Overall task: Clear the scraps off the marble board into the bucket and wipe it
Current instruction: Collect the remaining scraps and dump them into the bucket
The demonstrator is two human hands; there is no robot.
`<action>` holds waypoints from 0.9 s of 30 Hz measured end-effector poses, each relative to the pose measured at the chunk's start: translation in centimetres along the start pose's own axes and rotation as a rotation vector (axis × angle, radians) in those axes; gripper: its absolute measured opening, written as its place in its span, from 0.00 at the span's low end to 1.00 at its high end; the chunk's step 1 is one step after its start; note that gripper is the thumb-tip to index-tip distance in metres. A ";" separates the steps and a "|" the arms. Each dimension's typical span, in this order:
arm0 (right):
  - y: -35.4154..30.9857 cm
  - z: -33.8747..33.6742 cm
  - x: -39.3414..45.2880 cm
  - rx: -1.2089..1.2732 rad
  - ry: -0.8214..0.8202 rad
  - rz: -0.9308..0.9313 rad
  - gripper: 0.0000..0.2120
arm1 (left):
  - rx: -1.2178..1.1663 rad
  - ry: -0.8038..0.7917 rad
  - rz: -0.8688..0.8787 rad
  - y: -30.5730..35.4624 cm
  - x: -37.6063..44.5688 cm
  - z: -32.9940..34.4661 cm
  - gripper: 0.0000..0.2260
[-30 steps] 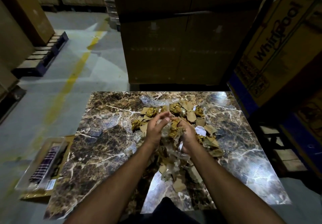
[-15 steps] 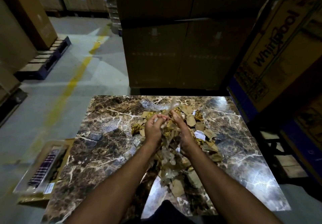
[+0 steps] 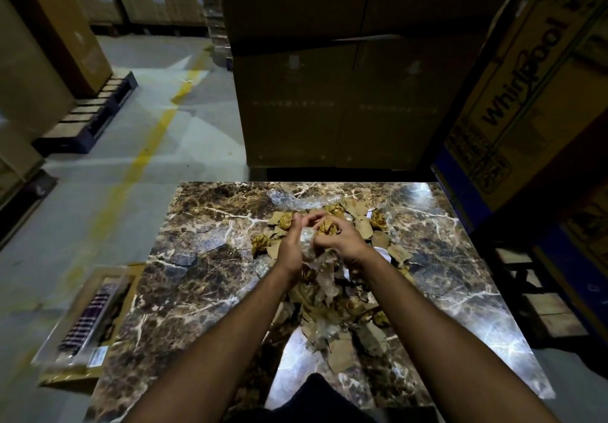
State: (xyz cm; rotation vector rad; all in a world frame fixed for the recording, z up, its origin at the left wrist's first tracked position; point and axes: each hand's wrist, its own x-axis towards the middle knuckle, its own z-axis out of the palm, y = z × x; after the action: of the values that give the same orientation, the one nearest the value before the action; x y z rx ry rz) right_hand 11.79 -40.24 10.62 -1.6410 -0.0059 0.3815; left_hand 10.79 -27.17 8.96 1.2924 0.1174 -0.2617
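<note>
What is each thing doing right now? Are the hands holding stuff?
Left hand: curled around clear plastic.
Right hand: closed on a crumpled scrap.
Scraps: piled in the board's middle, not yet cleared.
Marble board: shiny, bare around the pile.
Bucket: not in view.

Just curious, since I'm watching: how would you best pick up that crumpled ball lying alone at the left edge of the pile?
Probably pinch the crumpled ball around its middle from above or from the left: it lies on bare marble board there, while scraps crowd its right side.

"Whirlpool" printed on cardboard carton (image 3: 526,93), right.
</note>
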 end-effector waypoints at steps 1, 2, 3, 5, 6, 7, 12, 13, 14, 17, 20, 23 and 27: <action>-0.1 -0.2 0.2 0.010 0.019 -0.006 0.11 | 0.030 -0.016 -0.024 0.1 -0.1 -0.3 0.31; -0.3 -0.3 0.2 0.026 0.038 -0.012 0.09 | 0.060 -0.033 -0.050 0.2 0.1 -0.7 0.33; -0.3 -0.7 0.4 0.058 0.083 0.001 0.08 | 0.099 -0.057 -0.071 0.1 0.2 -1.2 0.35; -0.1 -1.4 0.9 0.187 0.195 0.052 0.08 | 0.189 -0.076 -0.091 0.4 0.3 -2.0 0.36; 0.1 -1.6 1.3 0.255 0.249 0.079 0.12 | 0.233 -0.079 -0.096 0.7 0.1 -2.3 0.33; 0.3 -1.7 1.4 0.312 0.291 0.105 0.17 | 0.291 -0.102 -0.106 0.9 -0.1 -2.4 0.31; -0.6 -1.5 1.5 0.560 0.299 0.138 0.19 | 0.313 -0.200 -0.148 1.1 -0.6 -2.1 0.25; -0.6 -1.3 1.6 0.579 0.294 0.128 0.15 | 0.198 -0.175 -0.177 1.0 -0.7 -2.1 0.21; -0.6 -1.2 1.8 0.595 0.305 0.108 0.14 | 0.051 -0.156 -0.220 1.1 -0.9 -1.7 0.21; -0.7 0.0 2.0 0.598 0.389 0.085 0.31 | -0.218 -0.120 -0.237 0.9 -0.9 -0.7 0.28; -0.6 1.3 1.7 0.429 0.548 -0.033 0.20 | -0.373 -0.062 -0.158 0.6 -0.7 0.2 0.31; -0.3 2.3 1.1 0.156 0.646 -0.296 0.12 | -0.439 0.060 -0.101 0.8 -1.1 1.7 0.29; 0.7 4.0 0.4 -0.087 0.701 -0.507 0.12 | -0.504 0.186 -0.080 0.7 -1.3 3.3 0.29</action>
State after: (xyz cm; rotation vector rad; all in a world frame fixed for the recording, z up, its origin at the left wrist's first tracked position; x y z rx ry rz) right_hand 11.02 -36.41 9.64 -1.7135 0.0876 -0.5921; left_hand 9.48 -29.97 10.78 0.8087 0.3703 -0.1650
